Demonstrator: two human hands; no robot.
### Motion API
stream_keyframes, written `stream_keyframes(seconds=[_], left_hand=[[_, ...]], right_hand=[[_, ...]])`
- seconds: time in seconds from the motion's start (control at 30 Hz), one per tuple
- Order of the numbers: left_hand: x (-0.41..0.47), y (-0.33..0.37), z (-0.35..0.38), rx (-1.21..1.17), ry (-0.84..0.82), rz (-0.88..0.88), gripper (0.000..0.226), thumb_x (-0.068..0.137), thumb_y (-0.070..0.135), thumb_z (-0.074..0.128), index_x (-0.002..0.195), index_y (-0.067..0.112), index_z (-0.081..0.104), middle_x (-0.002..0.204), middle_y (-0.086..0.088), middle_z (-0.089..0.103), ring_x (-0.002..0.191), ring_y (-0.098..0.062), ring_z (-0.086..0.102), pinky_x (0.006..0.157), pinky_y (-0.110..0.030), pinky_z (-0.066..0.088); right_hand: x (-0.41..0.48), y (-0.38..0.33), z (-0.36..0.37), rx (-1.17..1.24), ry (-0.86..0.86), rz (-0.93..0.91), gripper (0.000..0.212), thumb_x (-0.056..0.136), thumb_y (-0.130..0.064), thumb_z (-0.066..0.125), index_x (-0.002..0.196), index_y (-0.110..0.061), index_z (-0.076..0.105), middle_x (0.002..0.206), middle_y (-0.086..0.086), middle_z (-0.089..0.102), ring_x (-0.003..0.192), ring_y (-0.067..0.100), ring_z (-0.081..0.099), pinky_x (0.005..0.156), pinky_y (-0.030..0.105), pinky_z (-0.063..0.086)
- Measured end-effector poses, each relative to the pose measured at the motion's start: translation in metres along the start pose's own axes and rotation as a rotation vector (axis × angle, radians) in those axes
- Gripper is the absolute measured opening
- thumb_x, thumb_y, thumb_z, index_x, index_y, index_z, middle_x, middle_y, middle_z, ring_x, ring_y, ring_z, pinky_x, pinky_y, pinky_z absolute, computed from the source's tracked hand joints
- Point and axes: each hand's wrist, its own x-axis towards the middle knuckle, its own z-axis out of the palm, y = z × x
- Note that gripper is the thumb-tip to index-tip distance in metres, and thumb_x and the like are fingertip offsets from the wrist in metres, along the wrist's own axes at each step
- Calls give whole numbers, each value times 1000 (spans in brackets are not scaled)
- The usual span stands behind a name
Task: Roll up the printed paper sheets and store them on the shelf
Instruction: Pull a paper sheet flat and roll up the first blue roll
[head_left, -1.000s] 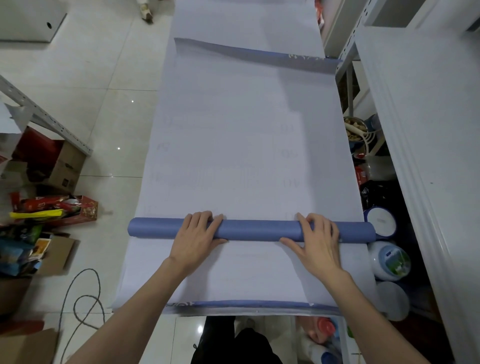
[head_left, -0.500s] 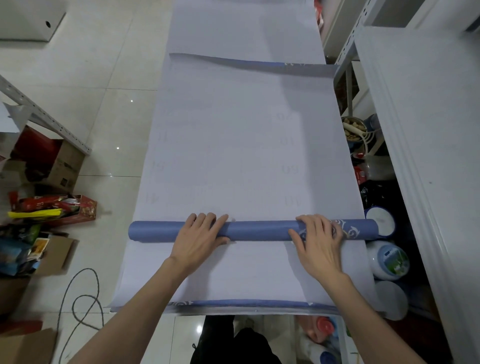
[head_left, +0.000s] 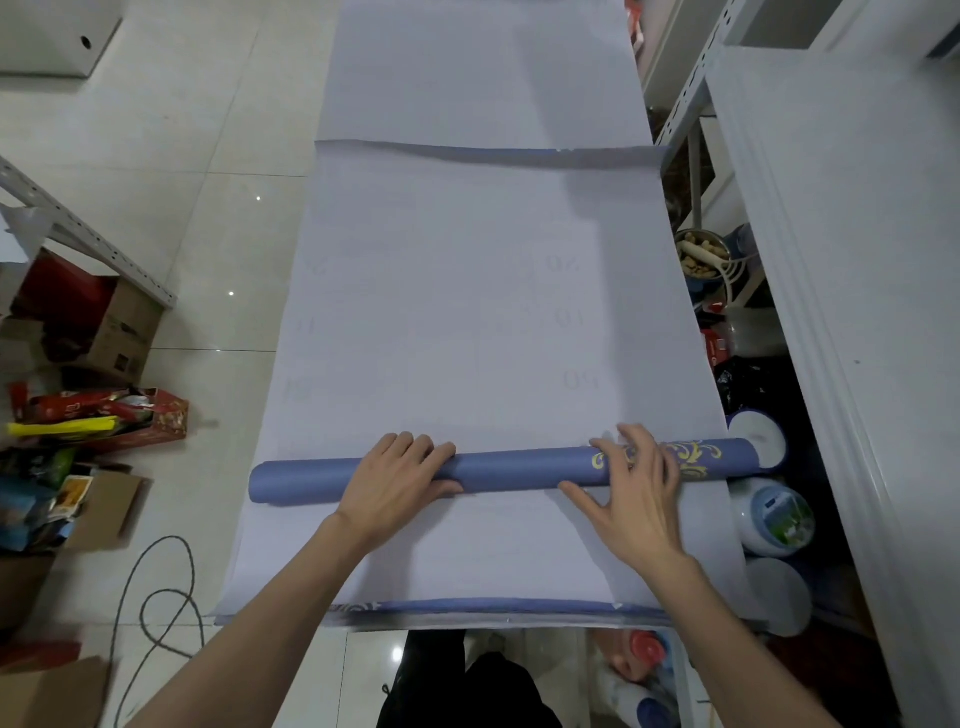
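Progress: blue roll (head_left: 509, 470) partly wound; most of the sheet (head_left: 467, 312) lies flat beyond the blue roll.
Left grip: left hand (head_left: 395, 483) curls over the blue roll.
Right grip: right hand (head_left: 631, 493) spread flat, pressing the blue roll.
Outstanding: finish rolling; shelving not begun.

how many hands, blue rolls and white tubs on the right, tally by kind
hands: 2, left hand and right hand
roll: 1
tubs: 3
total: 6

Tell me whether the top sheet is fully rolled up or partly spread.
Partly spread: a blue roll sits midway, with flat sheet stretching beyond it.
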Motion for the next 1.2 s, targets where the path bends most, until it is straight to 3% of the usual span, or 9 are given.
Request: stream_keyframes(seconds=[0.13,0.27,0.53,0.67,0.73,0.87,1.0,1.1,1.2], left_hand=[[0,-1,0,-44,35,8,48,104,50,27,111,18,62,95,-4,62,74,-24,56,69,-35,48],[-6,3,-1,22,34,-9,57,97,58,46,131,13,57,117,-10,55,96,-27,53,86,-42,46],[14,-5,2,18,105,-40,38,107,37,33,108,13,62,94,-5,65,75,-28,56,73,-38,45],[8,-1,1,-21,56,-154,48,99,54,45,120,13,60,118,-12,55,97,-31,51,89,-43,42],[7,0,-1,-13,18,-206,59,96,64,40,121,14,60,111,-9,57,93,-28,50,87,-41,42],[13,2,-2,-17,15,-262,59,102,61,22,106,16,61,89,-3,64,76,-27,53,81,-38,43],[4,3,3,-4,62,-251,53,99,58,41,118,13,62,125,-16,56,104,-35,53,95,-48,41],[-4,1,4,43,23,-193,71,95,68,38,136,12,54,120,-12,57,100,-31,55,93,-46,40],[2,-2,3,23,20,-193,60,97,64,34,123,15,57,108,-4,63,86,-26,57,88,-39,40]], right_hand=[[2,3,4,-16,-37,7,76,89,-78,35,126,-16,60,122,8,56,130,32,48,113,48,26],[11,2,5,8,-1,25,72,89,-77,36,106,-12,61,111,8,58,123,34,52,117,48,25],[16,-4,5,51,14,-77,66,88,-64,56,128,-11,55,126,9,55,118,30,51,116,46,26],[26,-4,0,-24,-15,-86,56,90,-69,43,113,-22,63,115,2,57,107,26,52,96,40,33],[30,-8,-3,-77,-44,-109,60,93,-72,31,111,-26,64,108,-3,63,104,23,54,92,40,30],[25,-13,-2,0,-51,-56,54,94,-69,37,118,-27,60,121,-3,61,115,21,53,98,42,28],[21,-11,3,-75,-48,-70,59,87,-73,44,120,-27,62,125,2,53,116,24,48,98,44,28],[24,-11,0,-113,-50,-73,62,91,-72,33,118,-26,64,113,-1,60,109,23,50,98,45,30],[23,-15,-2,-28,-45,-12,63,95,-71,26,117,-24,61,115,-2,62,112,24,53,99,46,30]])
